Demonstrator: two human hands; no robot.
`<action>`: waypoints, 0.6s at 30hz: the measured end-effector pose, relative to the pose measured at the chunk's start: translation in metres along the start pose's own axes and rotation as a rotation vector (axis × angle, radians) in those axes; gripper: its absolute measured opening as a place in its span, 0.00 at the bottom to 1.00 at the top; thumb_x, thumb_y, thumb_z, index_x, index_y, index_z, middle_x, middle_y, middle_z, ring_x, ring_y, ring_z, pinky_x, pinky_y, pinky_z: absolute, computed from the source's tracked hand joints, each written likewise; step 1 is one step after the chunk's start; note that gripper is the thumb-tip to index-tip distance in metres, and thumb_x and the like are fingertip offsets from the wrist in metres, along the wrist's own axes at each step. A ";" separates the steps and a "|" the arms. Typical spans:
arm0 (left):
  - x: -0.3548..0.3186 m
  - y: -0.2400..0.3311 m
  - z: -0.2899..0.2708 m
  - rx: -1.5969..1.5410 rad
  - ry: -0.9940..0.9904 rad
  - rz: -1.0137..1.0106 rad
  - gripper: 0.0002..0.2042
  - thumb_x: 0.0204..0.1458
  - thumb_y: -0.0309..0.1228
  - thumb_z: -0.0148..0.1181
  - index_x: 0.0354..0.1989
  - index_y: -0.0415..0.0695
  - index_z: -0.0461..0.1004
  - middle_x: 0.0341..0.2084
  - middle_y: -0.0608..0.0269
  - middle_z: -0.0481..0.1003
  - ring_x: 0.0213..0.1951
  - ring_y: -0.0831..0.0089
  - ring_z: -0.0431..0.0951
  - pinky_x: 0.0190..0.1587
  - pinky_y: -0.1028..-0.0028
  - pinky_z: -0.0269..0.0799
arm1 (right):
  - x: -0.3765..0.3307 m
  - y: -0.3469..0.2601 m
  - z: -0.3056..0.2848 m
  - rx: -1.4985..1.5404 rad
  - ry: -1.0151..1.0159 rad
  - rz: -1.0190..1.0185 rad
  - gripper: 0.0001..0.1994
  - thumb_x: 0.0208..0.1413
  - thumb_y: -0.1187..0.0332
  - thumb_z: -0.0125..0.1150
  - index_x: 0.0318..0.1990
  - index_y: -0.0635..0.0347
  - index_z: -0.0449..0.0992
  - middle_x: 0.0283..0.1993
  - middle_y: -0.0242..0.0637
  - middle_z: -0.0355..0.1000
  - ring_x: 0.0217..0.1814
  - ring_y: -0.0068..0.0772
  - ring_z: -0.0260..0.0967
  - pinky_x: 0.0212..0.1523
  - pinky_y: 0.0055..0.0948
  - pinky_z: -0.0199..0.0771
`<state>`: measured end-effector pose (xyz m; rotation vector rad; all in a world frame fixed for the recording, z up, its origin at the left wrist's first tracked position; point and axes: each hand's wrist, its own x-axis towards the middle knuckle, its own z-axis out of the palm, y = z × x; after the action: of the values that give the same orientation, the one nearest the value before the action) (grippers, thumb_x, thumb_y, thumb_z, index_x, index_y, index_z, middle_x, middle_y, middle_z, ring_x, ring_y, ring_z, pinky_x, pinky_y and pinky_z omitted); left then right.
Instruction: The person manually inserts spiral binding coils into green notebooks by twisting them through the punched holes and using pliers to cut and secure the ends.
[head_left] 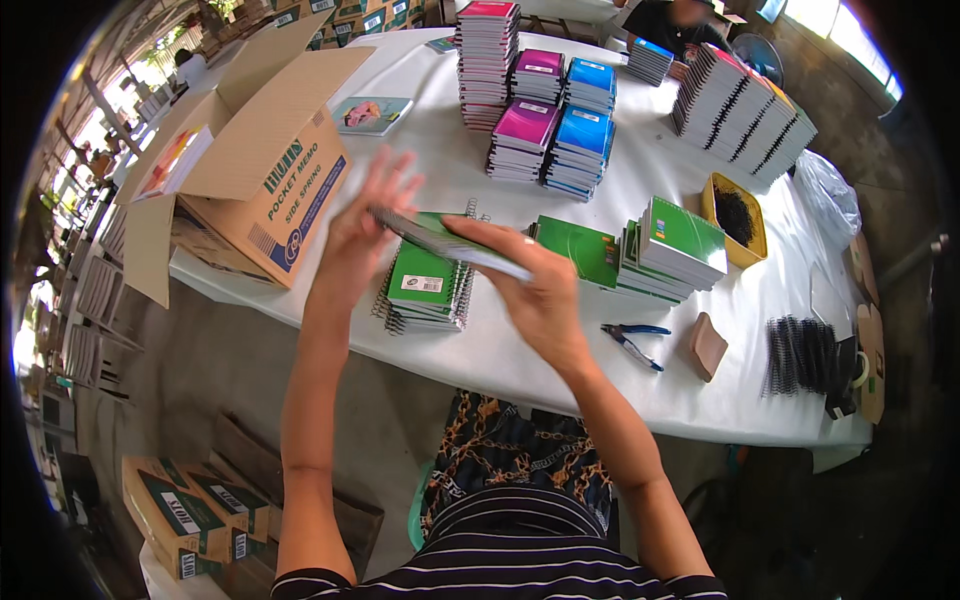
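My right hand grips a thin spiral notebook, thumb and fingers on its two faces. The notebook is tilted, its coil edge toward my left hand. That hand is slightly blurred, its fingers spread, with the coil edge against the palm near the thumb. Directly below lies a stack of green spiral notebooks, wire coils sticking out at the sides. Right of my right hand are a green notebook cover and a stack of green-covered books. Blue-handled pliers lie nearer me, beside a brown block.
An open cardboard box stands at left on the white-covered table. Farther back are purple notebooks, blue notebooks and a tall spiral-bound stack. Black coils and a yellow basket sit right. Another person is behind.
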<state>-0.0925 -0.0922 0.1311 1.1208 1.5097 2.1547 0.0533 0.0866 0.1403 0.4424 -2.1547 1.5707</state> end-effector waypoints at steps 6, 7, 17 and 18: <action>-0.018 -0.048 -0.047 0.018 0.178 -0.474 0.44 0.56 0.35 0.64 0.72 0.34 0.40 0.66 0.47 0.59 0.65 0.64 0.61 0.65 0.70 0.58 | -0.008 0.049 0.040 -0.702 -0.210 -0.157 0.28 0.44 0.88 0.52 0.54 0.54 0.76 0.63 0.43 0.66 0.67 0.46 0.60 0.67 0.42 0.60; -0.021 -0.052 -0.046 0.090 0.139 -0.472 0.44 0.55 0.32 0.65 0.72 0.33 0.40 0.65 0.47 0.60 0.64 0.65 0.62 0.63 0.72 0.59 | -0.017 0.054 0.034 -0.636 -0.146 -0.096 0.28 0.45 0.88 0.52 0.54 0.54 0.76 0.63 0.43 0.66 0.67 0.46 0.60 0.67 0.41 0.61; -0.015 -0.058 -0.029 0.751 0.174 -0.433 0.35 0.55 0.24 0.60 0.70 0.38 0.51 0.68 0.43 0.56 0.68 0.54 0.58 0.65 0.66 0.60 | -0.079 0.115 -0.064 -1.231 0.183 0.119 0.27 0.50 0.77 0.63 0.60 0.59 0.69 0.65 0.48 0.65 0.64 0.51 0.65 0.65 0.42 0.65; -0.014 -0.059 -0.022 0.925 0.202 -0.361 0.33 0.56 0.24 0.59 0.70 0.40 0.53 0.68 0.44 0.56 0.69 0.51 0.56 0.66 0.64 0.59 | -0.087 0.127 -0.070 -1.273 0.145 0.109 0.26 0.51 0.76 0.62 0.60 0.60 0.69 0.65 0.48 0.65 0.65 0.50 0.64 0.65 0.41 0.65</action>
<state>-0.1107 -0.0907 0.0691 0.7370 2.6771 1.3388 0.0756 0.1922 0.0107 -0.2108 -2.5384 0.0375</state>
